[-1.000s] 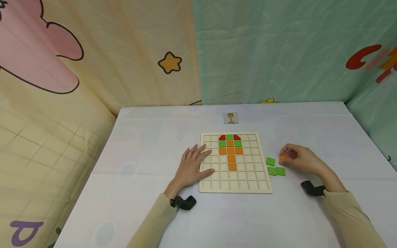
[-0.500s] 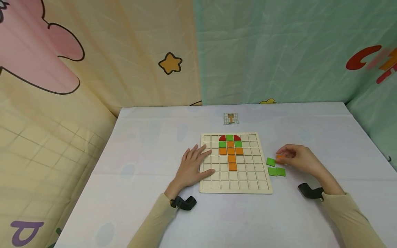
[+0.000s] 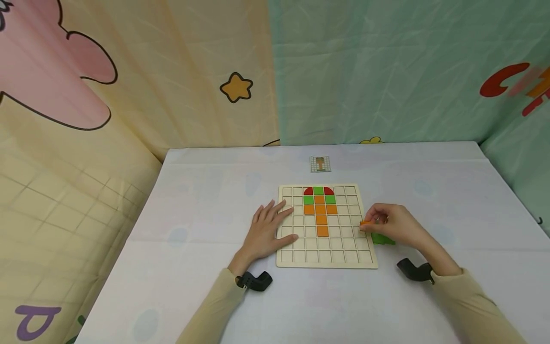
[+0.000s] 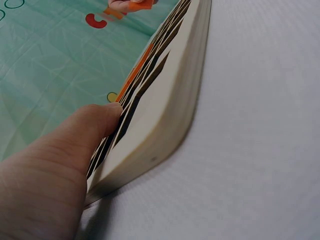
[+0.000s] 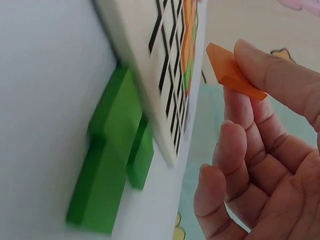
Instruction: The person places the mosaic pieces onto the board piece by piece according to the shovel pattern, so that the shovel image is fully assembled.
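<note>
My right hand pinches an orange square tile between thumb and fingers, raised over the right edge of the wooden grid board. Spread fingers of my left hand rest on the board's left side; the left wrist view shows its thumb over the edge. Set in the board's upper middle is a T-like pattern: red rounded corners, green squares and a column of orange squares. Loose green tiles lie just right of the board, partly hidden by my right hand in the head view.
A small card printed with a grid and a brown-orange figure lies behind the board. All of this is on a white-clothed table. Patterned curtains hang behind the table and along its sides.
My right hand has lifted the orange tile from beside the green tiles and carried it left to the board's right edge. My left hand stays where it was.
</note>
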